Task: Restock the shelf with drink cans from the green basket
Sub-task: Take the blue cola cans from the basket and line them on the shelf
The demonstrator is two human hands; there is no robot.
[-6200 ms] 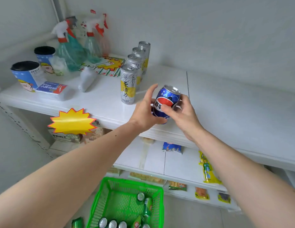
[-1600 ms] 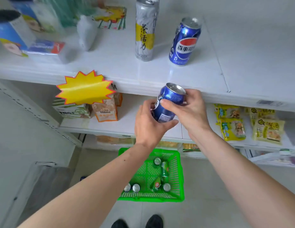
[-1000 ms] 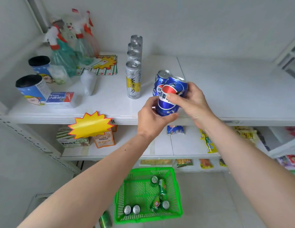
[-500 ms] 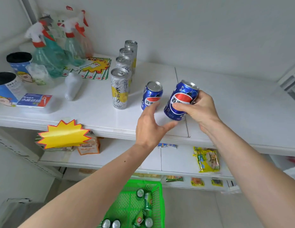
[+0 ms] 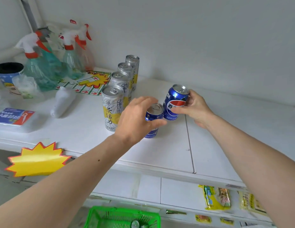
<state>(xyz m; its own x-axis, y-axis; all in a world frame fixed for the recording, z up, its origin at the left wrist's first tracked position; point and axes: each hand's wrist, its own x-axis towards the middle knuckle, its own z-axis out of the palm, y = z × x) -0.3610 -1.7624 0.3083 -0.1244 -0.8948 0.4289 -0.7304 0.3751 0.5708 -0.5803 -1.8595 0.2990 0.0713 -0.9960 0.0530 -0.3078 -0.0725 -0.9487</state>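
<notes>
Two blue Pepsi cans (Chinese lettering), right-hand fingers (image 5: 178, 110) around the rear can (image 5: 174, 102), left-hand fingers (image 5: 157, 123) around the front can (image 5: 152, 118)

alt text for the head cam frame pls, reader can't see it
Two bare hands work on a white shelf: the right hand holds a blue cola can tilted behind a second blue can, which the left hand grips. Four tall silver-and-yellow cans line up to their left; a green basket sits below.

Small shop, white shelf (image 5: 160, 153), yellow starburst price tag (image 5: 36, 159)
</notes>
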